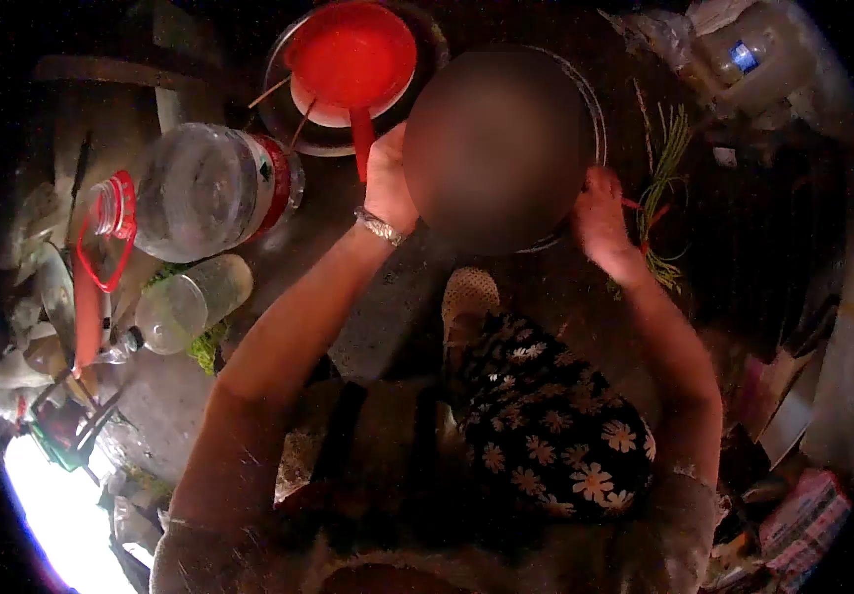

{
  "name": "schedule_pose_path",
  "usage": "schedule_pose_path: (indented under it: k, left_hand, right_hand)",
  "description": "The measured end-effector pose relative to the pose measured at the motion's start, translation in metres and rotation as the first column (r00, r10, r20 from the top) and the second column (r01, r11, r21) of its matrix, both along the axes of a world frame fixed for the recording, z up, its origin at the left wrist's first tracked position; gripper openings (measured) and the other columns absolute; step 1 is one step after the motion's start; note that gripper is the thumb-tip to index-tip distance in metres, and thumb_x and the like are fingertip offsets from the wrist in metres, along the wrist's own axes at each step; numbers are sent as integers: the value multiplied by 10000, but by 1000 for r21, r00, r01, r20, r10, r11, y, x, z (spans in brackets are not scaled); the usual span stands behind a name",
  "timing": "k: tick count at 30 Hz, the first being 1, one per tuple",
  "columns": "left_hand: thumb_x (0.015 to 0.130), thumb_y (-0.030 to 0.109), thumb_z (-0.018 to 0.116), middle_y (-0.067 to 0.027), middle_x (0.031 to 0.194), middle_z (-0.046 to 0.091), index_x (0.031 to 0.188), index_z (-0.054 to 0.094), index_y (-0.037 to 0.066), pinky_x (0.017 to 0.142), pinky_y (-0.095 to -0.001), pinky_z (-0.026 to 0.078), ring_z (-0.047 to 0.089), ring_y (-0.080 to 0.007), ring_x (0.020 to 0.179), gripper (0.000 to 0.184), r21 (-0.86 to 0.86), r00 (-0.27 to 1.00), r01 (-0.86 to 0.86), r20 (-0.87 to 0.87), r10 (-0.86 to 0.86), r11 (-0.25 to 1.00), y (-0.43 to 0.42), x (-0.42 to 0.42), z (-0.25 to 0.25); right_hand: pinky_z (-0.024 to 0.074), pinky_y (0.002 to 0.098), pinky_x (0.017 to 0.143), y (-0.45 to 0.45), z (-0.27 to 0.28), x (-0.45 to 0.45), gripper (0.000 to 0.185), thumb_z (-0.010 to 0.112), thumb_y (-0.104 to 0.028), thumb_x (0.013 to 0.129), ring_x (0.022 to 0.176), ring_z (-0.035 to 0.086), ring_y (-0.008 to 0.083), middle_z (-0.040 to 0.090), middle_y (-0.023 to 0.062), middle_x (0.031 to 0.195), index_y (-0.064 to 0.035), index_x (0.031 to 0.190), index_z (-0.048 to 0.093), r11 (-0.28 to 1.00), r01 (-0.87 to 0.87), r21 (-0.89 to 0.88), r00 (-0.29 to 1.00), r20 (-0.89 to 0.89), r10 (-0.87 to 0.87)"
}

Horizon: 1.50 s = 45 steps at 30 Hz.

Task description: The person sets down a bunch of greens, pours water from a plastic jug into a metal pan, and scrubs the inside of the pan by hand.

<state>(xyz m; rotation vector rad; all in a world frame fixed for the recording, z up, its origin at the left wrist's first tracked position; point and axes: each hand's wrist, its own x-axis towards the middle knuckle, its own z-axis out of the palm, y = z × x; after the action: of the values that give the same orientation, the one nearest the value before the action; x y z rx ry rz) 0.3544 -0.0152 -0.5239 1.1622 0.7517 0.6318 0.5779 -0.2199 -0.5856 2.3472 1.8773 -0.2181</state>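
A round metal rim [600, 119] shows at the upper middle, and a blurred dark disc hides nearly everything inside it. My left hand [392, 183], with a metal band at the wrist, is at the disc's left edge, close to the handle of a red plastic scoop [357, 49]. The blur covers its fingers. At the rim's right side, my right hand [602, 220] has its fingers bent against the edge. What it holds, if anything, is too small to tell. Thin green stems [666, 178] lie just right of that hand.
On the left lie a big clear bottle [194, 188] with a red handle and a clear plastic container [189, 302]. The scoop rests over a metal basin [273, 74]. Another clear bottle [758, 59] lies upper right. Cardboard [808, 520] and scraps are lower right.
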Motion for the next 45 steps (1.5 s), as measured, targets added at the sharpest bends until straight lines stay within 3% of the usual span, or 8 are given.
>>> schedule_pose_path:
  k: [16, 17, 21, 27, 31, 37, 39, 45]
  left_hand:
    - [864, 125, 582, 44, 693, 572, 1284, 494, 75, 392, -189, 332, 398, -28, 459, 432, 154, 989, 124, -102, -109, 980, -2, -5, 5]
    - [864, 122, 582, 45, 694, 575, 1281, 496, 73, 391, -187, 331, 401, -26, 462, 429, 188, 987, 138, -112, -119, 972, -1, -6, 7]
    - [863, 123, 587, 51, 693, 579, 1278, 501, 76, 389, -180, 327, 404, -21, 465, 427, 216, 977, 145, -188, -105, 966, 3, -7, 8]
    - [863, 137, 597, 53, 731, 590, 1271, 510, 81, 385, -174, 331, 407, -20, 473, 420, -14, 996, 89, -29, -89, 996, 0, -9, -4]
    - [868, 138, 591, 47, 774, 594, 1282, 499, 87, 383, -174, 336, 410, -18, 486, 427, 466, 963, 192, -260, -74, 864, -4, -15, -21]
    - [879, 140, 580, 52, 829, 616, 1286, 490, 100, 381, -180, 328, 425, -19, 499, 419, -130, 967, -18, -253, -16, 991, -17, 0, 30]
    - [884, 142, 571, 56, 797, 603, 1287, 489, 106, 381, -182, 327, 416, -21, 489, 412, -294, 993, -59, -115, 26, 954, -16, -2, 12]
    - [897, 169, 543, 51, 726, 550, 1263, 512, 96, 431, -209, 383, 425, -46, 495, 374, -183, 976, 40, -202, -78, 982, -16, -5, 19]
  right_hand:
    - [321, 411, 1034, 195, 37, 41, 482, 427, -129, 875, 1216, 410, 367, 415, 145, 1359, -73, 1349, 361, 881, 353, 314, 620, -784, 31]
    - [328, 437, 1025, 196, 20, 30, 466, 435, -95, 857, 1208, 427, 343, 419, 130, 1360, -85, 1323, 402, 785, -107, 610, 971, -105, 214]
    - [304, 453, 1045, 183, 45, -26, 512, 427, -82, 848, 1276, 354, 325, 365, 120, 1396, -105, 1354, 353, 666, -234, 708, 910, -82, 407]
    - [301, 548, 1014, 90, -6, -52, 624, 529, -118, 826, 1315, 284, 338, 234, 165, 1451, -155, 1399, 285, 979, 5, -204, 983, -176, -41]
    - [398, 533, 930, 60, -122, -4, 655, 627, -183, 773, 1214, 417, 366, 398, 195, 1350, -121, 1362, 349, 993, 120, -1, 979, -168, -118]
    - [411, 321, 939, 57, -86, 3, 552, 579, -218, 880, 1174, 465, 215, 420, 102, 1351, -35, 1349, 353, 980, 189, -54, 229, -969, -97]
    - [489, 438, 750, 65, -51, -15, 402, 635, -250, 794, 901, 590, 347, 624, 185, 1017, -10, 1107, 553, 403, 787, -467, -233, -830, -507]
    - [490, 422, 730, 150, -39, 3, 378, 559, -234, 826, 869, 594, 320, 614, 193, 1007, 32, 1090, 511, 521, 847, 108, 414, -750, -516]
